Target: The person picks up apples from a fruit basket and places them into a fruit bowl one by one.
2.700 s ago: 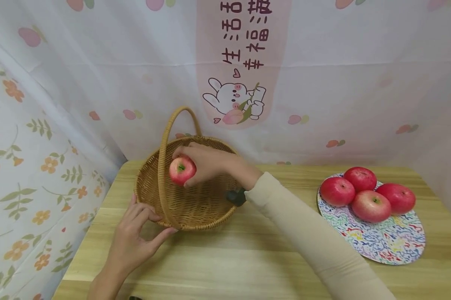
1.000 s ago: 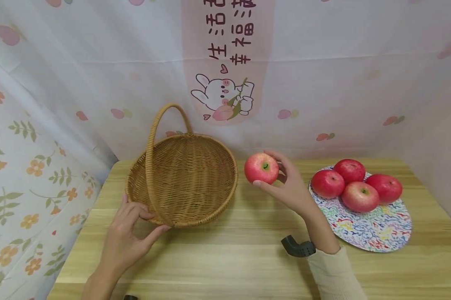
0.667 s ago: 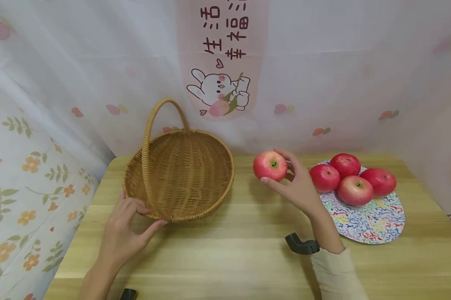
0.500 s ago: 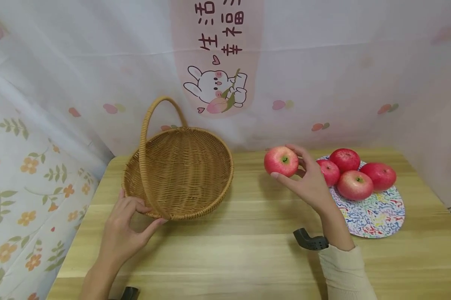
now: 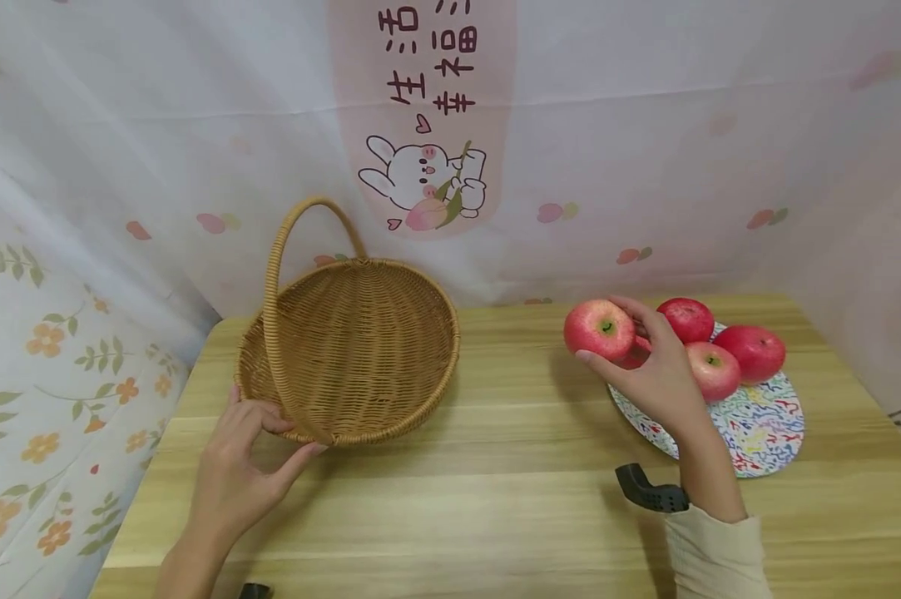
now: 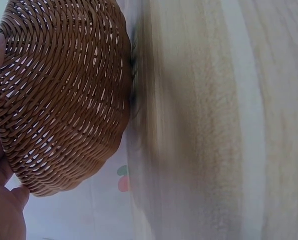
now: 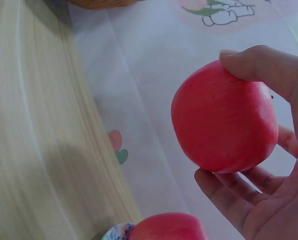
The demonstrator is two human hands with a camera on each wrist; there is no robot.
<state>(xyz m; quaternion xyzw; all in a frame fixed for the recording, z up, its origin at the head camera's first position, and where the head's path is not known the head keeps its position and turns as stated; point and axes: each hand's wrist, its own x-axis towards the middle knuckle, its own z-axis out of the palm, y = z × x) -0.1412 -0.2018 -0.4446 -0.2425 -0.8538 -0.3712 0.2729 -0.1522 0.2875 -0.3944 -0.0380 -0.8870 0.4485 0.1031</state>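
Observation:
My right hand [image 5: 663,374] holds a red apple [image 5: 598,329] between thumb and fingers, up off the table at the left edge of the plate. The right wrist view shows that apple [image 7: 223,117] close up, thumb on top and fingertips beneath. Several more red apples [image 5: 751,353] sit on the round plate [image 5: 764,433] with a multicoloured squiggle pattern; one is mostly hidden behind my right hand. At the left, my left hand [image 5: 240,466] grips the near rim of a wicker basket [image 5: 360,349] with a tall handle. No apple shows inside the basket.
Both stand on a wooden table [image 5: 457,516]. A white printed curtain [image 5: 607,166] hangs right behind the table's back edge, and a flowered cloth [image 5: 61,416] lines the left side. A black strap piece [image 5: 648,491] sticks out from my right wrist.
My right hand has come out from over the basket and moved right to the plate, the apple still in its grip. My left hand stays on the basket rim; the head view has shifted slightly.

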